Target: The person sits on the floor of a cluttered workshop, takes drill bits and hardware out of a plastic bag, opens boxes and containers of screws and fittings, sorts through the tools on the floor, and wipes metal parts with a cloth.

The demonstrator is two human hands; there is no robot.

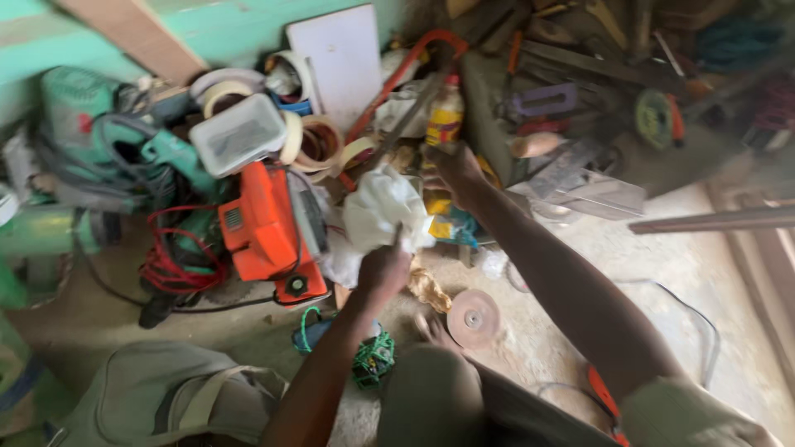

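A knee point(431, 397) in olive cloth sits nearest the lens, with a grey bag point(166, 397) beside it on the floor point(662, 273). Above the knee the left hand point(383, 271) is closed on the lower edge of a white plastic bag point(383, 207), thumb up, holding it clear of the clutter; the right hand point(455, 170) reaches past to the bag's top right, but blur hides whether its fingers grip it or only touch it. The bag hangs bunched between the hands, just right of an orange power tool point(267, 228), its long axis roughly upright, tilted slightly towards the right hand. Tape rolls point(319, 141) and a clear box point(238, 134) lie behind, a round disc point(474, 318) beside the knee.
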